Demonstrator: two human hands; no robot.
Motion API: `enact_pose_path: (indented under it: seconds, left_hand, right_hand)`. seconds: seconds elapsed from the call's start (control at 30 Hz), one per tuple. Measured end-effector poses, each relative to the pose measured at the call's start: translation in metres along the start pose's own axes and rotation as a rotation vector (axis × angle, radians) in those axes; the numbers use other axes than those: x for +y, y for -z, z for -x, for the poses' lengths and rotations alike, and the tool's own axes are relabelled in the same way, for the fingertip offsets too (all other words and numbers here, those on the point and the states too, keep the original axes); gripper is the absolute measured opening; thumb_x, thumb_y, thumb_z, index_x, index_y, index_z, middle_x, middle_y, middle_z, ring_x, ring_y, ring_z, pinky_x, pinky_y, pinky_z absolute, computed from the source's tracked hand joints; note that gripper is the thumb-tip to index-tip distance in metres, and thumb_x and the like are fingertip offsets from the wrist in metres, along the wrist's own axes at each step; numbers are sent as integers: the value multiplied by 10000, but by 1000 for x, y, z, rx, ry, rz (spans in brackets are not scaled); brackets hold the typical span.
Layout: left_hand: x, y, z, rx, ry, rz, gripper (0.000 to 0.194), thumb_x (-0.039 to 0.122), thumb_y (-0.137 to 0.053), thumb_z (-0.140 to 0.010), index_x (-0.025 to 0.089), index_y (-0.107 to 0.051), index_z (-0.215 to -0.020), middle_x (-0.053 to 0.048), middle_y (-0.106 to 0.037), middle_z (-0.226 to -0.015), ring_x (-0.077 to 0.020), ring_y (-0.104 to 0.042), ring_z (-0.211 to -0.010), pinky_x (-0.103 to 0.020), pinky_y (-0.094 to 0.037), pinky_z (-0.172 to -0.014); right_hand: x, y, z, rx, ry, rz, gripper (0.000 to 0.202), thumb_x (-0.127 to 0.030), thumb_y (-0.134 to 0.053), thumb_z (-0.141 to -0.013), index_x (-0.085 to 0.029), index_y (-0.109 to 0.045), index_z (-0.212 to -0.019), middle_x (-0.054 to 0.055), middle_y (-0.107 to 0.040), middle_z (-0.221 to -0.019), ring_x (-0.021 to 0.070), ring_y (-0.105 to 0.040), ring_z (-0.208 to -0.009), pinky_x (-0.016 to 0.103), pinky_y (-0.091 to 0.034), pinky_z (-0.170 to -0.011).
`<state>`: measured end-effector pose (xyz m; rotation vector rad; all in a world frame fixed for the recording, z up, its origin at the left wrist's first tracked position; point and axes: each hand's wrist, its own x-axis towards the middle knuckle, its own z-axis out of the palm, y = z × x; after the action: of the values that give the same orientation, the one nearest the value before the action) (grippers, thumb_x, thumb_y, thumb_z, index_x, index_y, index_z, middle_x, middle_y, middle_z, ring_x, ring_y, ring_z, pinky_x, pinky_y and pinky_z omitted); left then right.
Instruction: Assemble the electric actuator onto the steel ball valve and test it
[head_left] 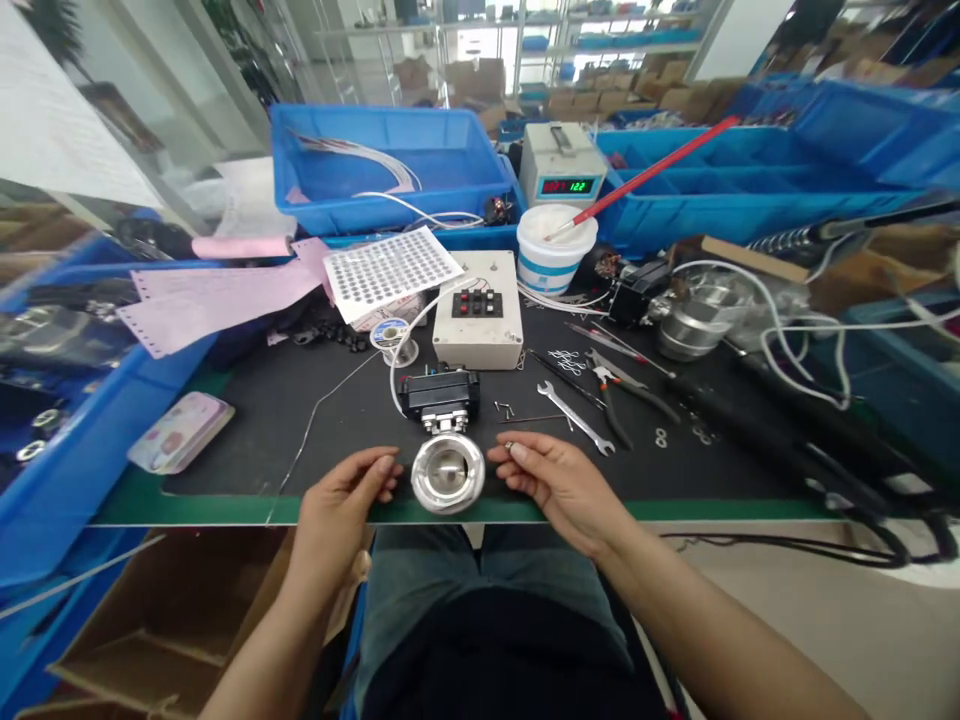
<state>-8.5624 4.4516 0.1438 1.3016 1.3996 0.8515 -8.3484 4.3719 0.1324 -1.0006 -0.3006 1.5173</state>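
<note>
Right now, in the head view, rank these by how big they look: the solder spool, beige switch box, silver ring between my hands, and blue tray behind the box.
Largest to smallest:
1. Blue tray
2. Beige switch box
3. Silver ring
4. Solder spool

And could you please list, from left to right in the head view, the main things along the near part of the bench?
Pale pink case, left hand, round metal valve body, right hand, small metal rings.
</note>
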Motion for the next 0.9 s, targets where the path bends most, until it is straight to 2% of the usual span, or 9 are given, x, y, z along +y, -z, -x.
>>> enact_pose_path:
  seconds: [0.17, 0.27, 0.33, 0.43, 0.5, 0.57, 0.67, 0.77, 0.9]
  left_hand:
    - [6, 0, 5, -1, 17, 162, 374, 454, -784, -601, 181, -694, -840, -8, -669, -719, -91, -562, -593, -163, -469, -544]
    - [16, -4, 7, -23, 1, 161, 298, 422, -760, -652, 200, -694, -840, -3, -662, -713, -91, -560, -584, -158, -464, -526]
    - [29, -10, 11, -63, -81, 79, 197, 376, -714, -717, 219, -698, -836, 1, -654, -699, -89, -550, -565, -162, -457, -521]
    - [54, -19, 17, -150, -296, -83, 69, 272, -659, -768, 251, -713, -806, 6, -639, -693, -96, -549, -584, -171, -445, -544]
    - [68, -24, 19, -206, -396, -135, 97, 225, -639, -775, 272, -720, -802, 12, -640, -702, -99, -553, -600, -177, -433, -557]
    - [73, -24, 16, -207, -422, -143, 122, 214, -630, -779, 291, -717, -816, 22, -642, -706, -95, -553, -598, -178, -425, -559]
    - [60, -15, 3, -109, -310, -145, 95, 258, -646, -769, 280, -705, -841, 25, -645, -699, -97, -548, -581, -183, -435, -560]
    - [31, -7, -11, -39, -41, -138, 178, 332, -696, -720, 223, -701, -861, -10, -672, -724, -130, -578, -630, -218, -468, -612]
    - [8, -11, -20, -211, 357, 83, 365, 385, -780, -613, 160, -699, -889, -57, -694, -789, -172, -613, -716, -255, -484, -669]
  right_hand:
    - [-4, 0, 6, -39, -22, -85, 270, -258, -806, -660, -134, -679, -864, 54, -721, -810, 70, -647, -640, 137, -522, -603]
    - [-7, 0, 6, -62, -11, -77, 240, -258, -793, -683, -147, -667, -854, 32, -717, -776, 67, -646, -631, 128, -512, -577]
    - [-8, -2, 6, -72, 42, -11, 230, -265, -777, -705, -158, -662, -873, 26, -717, -767, 72, -650, -637, 131, -508, -570]
    - [-12, -5, 7, -93, 148, 127, 215, -269, -751, -732, -176, -664, -906, 23, -721, -771, 92, -665, -669, 165, -524, -596]
    - [-14, -8, 7, -99, 200, 224, 202, -278, -733, -741, -188, -670, -911, 20, -723, -773, 114, -676, -698, 207, -546, -641]
    - [-16, -8, 6, -94, 250, 337, 189, -289, -708, -758, -202, -675, -922, 17, -726, -793, 131, -684, -727, 246, -559, -690]
    - [-15, 1, -2, -54, 388, 605, 165, -276, -634, -818, -223, -671, -969, 12, -726, -880, 142, -683, -801, 282, -547, -774]
    - [-10, 12, -17, -23, 447, 912, 149, -218, -560, -866, -224, -659, -977, 6, -717, -938, 154, -667, -880, 296, -514, -817]
    - [-3, 13, -37, -78, 433, 1174, 111, -160, -537, -888, -194, -625, -947, 21, -699, -913, 171, -651, -851, 290, -491, -748]
